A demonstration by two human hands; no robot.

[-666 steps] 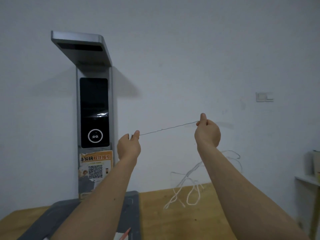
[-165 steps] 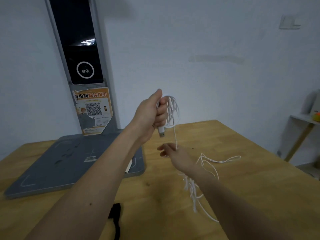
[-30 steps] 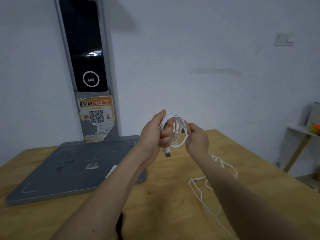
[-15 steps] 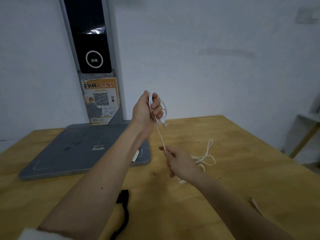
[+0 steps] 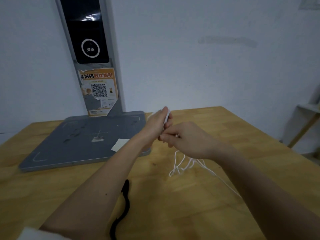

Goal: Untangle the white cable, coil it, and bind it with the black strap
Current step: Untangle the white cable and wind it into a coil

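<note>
Strap (image 5: 124, 203) left of cable (image 5: 187, 164)

A wooden table (image 5: 216, 196) fills the lower frame. On it lie a grey scanner base (image 5: 83, 141) at left, a black strap (image 5: 123, 203) bottom centre, and loose white cable (image 5: 187, 163) at centre right.

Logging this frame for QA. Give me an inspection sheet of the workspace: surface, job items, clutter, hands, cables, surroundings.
Surface: wooden table, bare wood around the items.
Job's things: white cable, partly gathered in the left hand, loose tangled loops lying on the table; black strap lies unused on the table beside the left forearm.
Clutter: grey scanner base with a white paper slip on it.
Grippers: left hand has its grip on the gathered loops; right hand pinches the cable close to it.
Cables: only the white cable seen.
Surroundings: white wall; scanner post with an orange QR sticker; shelf at far right.
</note>
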